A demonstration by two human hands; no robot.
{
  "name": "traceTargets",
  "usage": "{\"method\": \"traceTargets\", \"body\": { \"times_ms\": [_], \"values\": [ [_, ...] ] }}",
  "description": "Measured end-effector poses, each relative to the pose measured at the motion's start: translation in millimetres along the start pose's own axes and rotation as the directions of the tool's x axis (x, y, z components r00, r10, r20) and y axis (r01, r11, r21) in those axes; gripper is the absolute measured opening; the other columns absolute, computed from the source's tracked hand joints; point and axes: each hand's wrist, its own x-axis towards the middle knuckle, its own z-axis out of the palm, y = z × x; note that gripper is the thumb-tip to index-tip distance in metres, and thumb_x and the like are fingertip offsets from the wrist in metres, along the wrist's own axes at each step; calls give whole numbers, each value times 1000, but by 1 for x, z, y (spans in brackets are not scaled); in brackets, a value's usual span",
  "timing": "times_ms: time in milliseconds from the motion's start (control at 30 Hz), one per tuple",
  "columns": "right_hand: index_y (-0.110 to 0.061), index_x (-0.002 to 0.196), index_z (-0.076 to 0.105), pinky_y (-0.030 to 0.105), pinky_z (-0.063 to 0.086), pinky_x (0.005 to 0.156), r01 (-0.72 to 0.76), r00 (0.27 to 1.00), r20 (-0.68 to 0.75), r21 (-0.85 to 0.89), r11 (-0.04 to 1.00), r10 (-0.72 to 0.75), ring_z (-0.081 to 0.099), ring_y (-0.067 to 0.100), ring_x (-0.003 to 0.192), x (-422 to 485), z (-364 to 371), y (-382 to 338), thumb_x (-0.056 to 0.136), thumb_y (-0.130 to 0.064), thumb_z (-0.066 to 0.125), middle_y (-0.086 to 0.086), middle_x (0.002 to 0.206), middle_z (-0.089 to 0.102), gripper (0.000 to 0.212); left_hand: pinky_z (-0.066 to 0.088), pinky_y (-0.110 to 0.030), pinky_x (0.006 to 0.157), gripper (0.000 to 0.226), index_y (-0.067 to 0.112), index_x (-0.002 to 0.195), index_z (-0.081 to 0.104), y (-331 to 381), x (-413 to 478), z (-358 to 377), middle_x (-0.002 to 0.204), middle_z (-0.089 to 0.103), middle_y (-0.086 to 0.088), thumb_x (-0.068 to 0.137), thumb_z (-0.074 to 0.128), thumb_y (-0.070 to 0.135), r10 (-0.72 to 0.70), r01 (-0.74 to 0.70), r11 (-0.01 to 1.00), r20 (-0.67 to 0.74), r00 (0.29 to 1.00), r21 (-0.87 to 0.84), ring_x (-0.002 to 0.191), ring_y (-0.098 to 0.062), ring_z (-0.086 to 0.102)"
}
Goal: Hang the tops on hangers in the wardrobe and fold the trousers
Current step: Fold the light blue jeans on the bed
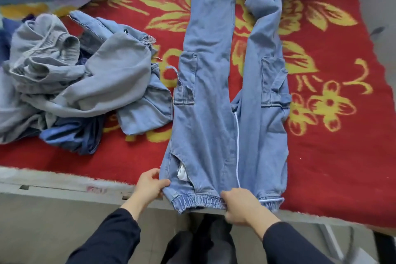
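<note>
A home bedroom: bed (64, 180) under a red floral blanket (334, 156) (laundry pile (70, 83) heaped on it).

I see light blue denim trousers (205, 113) with a white drawstring (237, 146), a red blanket (342, 156) patterned with yellow flowers, and a grey-and-blue clothes pile (85, 83).

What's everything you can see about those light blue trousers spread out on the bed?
The light blue trousers look like denim. They lie flat on the red flowered blanket, legs pointing away and slightly parted, a flap pocket on each thigh. The elastic waistband reaches the near bed edge, with a white drawstring running up the middle. The left hand pinches the waist corner; the right hand grips the waistband's middle.
</note>
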Motion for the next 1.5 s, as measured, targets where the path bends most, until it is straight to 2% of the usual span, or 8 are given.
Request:
{"method": "traceTargets", "body": {
  "times_ms": [100,367,767,1033,1167,1300,1400,1500],
  "values": [
    [-10,118,50,41,42,90,-30,994,107,44,999,25,49,32,115,-1,19,-9,81,-16,54,11,121,48,38,45,-29,56,11,8,84,63,-15,-2,11,82,68,-17,83,64,-3,1,5,996,-72,997,87,59,-20,57],
    [-13,112,62,33,43,90,-205,912,-206,524,827,356,53,25,113,1,-24,51,86,-19,52,7,117,58,28,35,-37,88,66,18,132,37,25,-20,54,123,38,-10,73,66,6,427,-129,762,-343,837,634,109,-28,35],
    [-7,120,60,32,40,93,-306,676,-125,849,431,726,57,29,114,-13,-13,199,88,-16,59,13,121,63,33,40,-29,78,18,18,102,65,34,-49,264,106,56,6,91,51,19,583,-648,531,319,747,546,107,-17,47],
    [-7,127,57,38,53,85,-89,761,27,994,63,648,60,14,82,28,-40,231,89,-17,63,8,108,64,40,46,-34,83,61,16,118,40,45,-33,317,116,39,-4,78,61,58,365,-385,415,237,901,825,106,-25,39],
    [-11,113,59,30,47,64,-10,785,91,991,-134,613,62,20,90,51,-61,234,88,-16,63,5,106,61,25,45,-33,78,50,11,120,35,52,-31,335,120,40,-13,79,65,12,312,-295,243,214,926,924,106,-30,43],
    [-17,61,54,18,32,41,-20,774,26,1000,-17,633,45,6,44,54,-68,244,74,-5,61,-8,51,53,20,37,-30,62,17,17,86,54,65,-18,320,86,56,-7,77,54,3,187,-402,423,356,916,812,82,-30,54],
    [-15,68,63,24,41,56,-261,695,-3,931,255,719,57,19,61,38,-58,254,70,-12,63,0,64,62,3,30,-26,48,14,11,60,47,61,-9,288,61,41,-6,69,58,8,19,-408,605,500,866,684,60,-21,36],
    [-14,67,54,31,39,53,-271,710,118,956,115,694,49,23,57,29,-57,251,66,-6,65,8,65,56,14,36,-21,49,5,12,68,61,50,-16,263,62,48,-4,66,61,7,-67,-287,763,511,857,580,56,-19,42]
  ]
}}
